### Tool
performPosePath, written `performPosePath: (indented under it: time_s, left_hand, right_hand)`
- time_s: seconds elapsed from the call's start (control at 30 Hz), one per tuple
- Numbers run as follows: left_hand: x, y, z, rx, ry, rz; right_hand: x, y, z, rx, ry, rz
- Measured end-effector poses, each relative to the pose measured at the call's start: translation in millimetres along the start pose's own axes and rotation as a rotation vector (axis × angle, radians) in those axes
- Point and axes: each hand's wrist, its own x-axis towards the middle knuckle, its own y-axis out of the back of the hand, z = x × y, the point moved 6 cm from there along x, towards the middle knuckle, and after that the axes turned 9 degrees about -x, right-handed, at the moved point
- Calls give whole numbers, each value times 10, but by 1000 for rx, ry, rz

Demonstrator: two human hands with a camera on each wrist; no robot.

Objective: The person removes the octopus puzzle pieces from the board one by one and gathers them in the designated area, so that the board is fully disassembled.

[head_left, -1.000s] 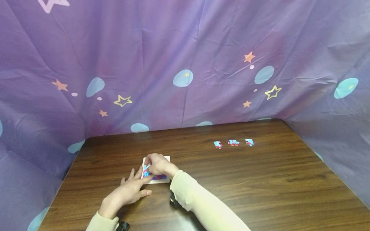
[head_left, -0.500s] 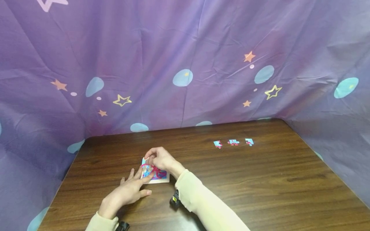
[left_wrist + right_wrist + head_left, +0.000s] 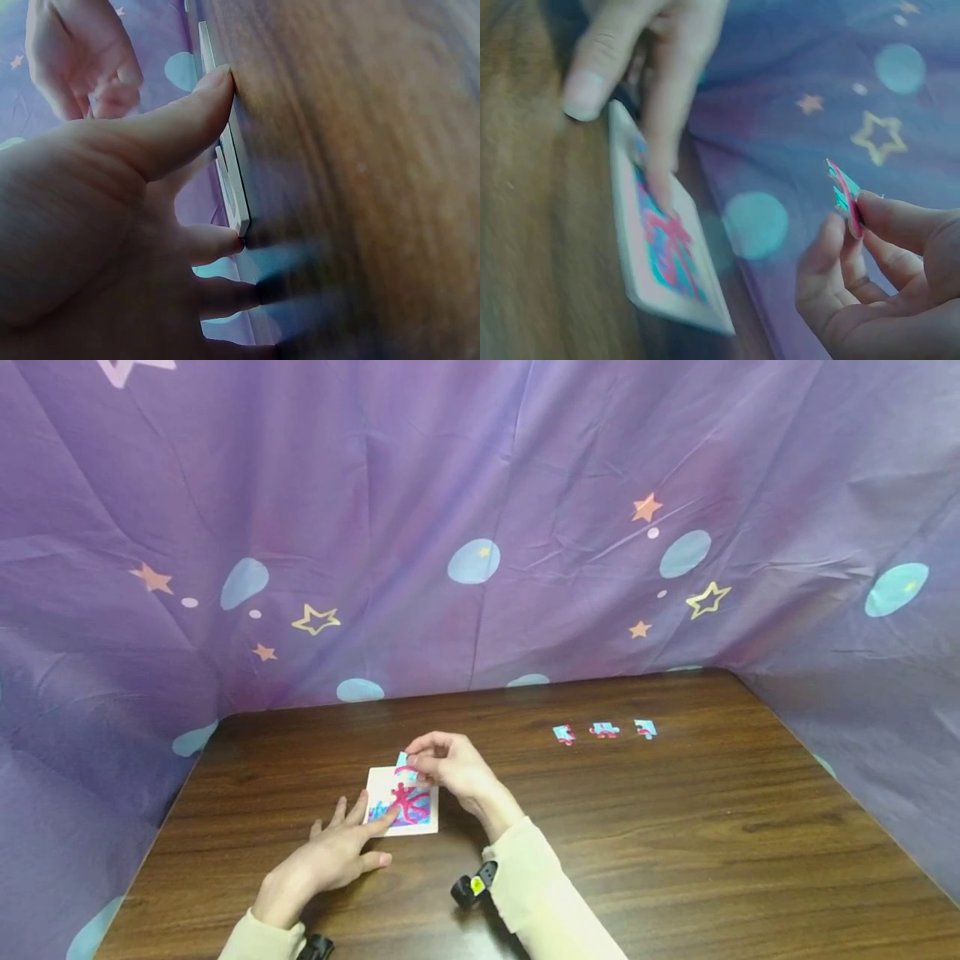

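A small puzzle board point(image 3: 379, 776) with a white border lies on the table, showing a pink starfish-like picture over blue and purple; its upper part is bare white. My left hand point(image 3: 322, 866) has spread, straight fingers, with the index finger resting on the board and the others along its left side. Over the board's far edge, my right hand point(image 3: 467, 774) pinches a light-blue and pink jigsaw piece point(image 3: 847, 201) between thumb and fingers. In the right wrist view that piece is held apart from the board. From the left wrist, the board appears edge-on.
Three loose jigsaw pieces lie in a row at the back right: a left piece point(image 3: 563, 734), a middle piece point(image 3: 603, 729) and a right piece point(image 3: 645, 728). A purple patterned curtain point(image 3: 420, 635) surrounds the dark wooden table point(image 3: 675, 843).
My right hand has lifted the jigsaw piece off the board and moved it rightward and toward the far edge, exposing white backing. My left hand has stayed in place.
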Motion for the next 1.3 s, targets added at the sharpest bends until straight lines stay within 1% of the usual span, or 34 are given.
performPosePath:
  time_s: [0.13, 0.37, 0.53, 0.63, 0.73, 0.9, 1.0, 1.2, 1.3]
  left_hand:
    - [-2, -9, -5, 21, 13, -8]
    - [-15, -25, -22, 39, 32, -35]
    - [-23, -33, -24, 48, 47, -54]
    - [-20, -24, -13, 48, 45, -49]
    - [-19, -17, -9, 50, 47, -48]
    - [-19, -13, -18, 49, 49, -43]
    - [-22, -8, -22, 45, 50, -39]
    - [-37, -7, -20, 26, 46, -39]
    - [-36, -17, -26, 17, 44, -39]
  right_hand:
    - [-115, 239, 16, 48, -21, 4]
    - [-297, 676, 104, 42, -28, 27]
    - [-408, 951, 180, 58, -41, 50]
    - [-457, 1115, 233, 72, -41, 64]
    - [-496, 1285, 284, 58, -28, 104]
    - [-550, 1552, 355, -6, -9, 173]
    - [-583, 1689, 394, -58, -24, 191]
    - [-665, 1946, 449, -209, -54, 241]
    - [-702, 2055, 480, -240, -72, 279]
